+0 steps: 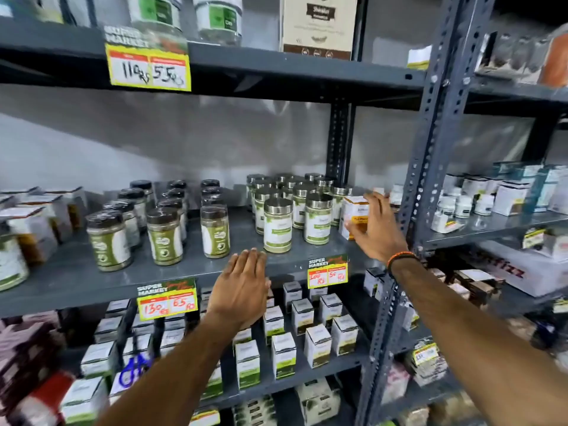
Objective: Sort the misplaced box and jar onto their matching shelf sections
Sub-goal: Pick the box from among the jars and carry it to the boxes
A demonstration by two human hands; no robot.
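Note:
A white box with an orange band (353, 214) stands at the right end of the middle shelf (184, 272), beside several silver-lidded jars (318, 217). My right hand (376, 224) is at this box, fingers spread over its right side; I cannot tell whether it grips the box. My left hand (242, 285) hovers flat and open at the shelf's front edge, holding nothing. Dark-lidded green-label jars (164, 236) stand in rows to the left on the same shelf.
White and green boxes (282, 353) fill the shelf below. A slotted grey upright (430, 142) divides this rack from the right rack, which holds small white bottles (462, 206). Yellow price tags (167, 299) hang on the shelf edges. A tall beige box (318, 24) stands on the top shelf.

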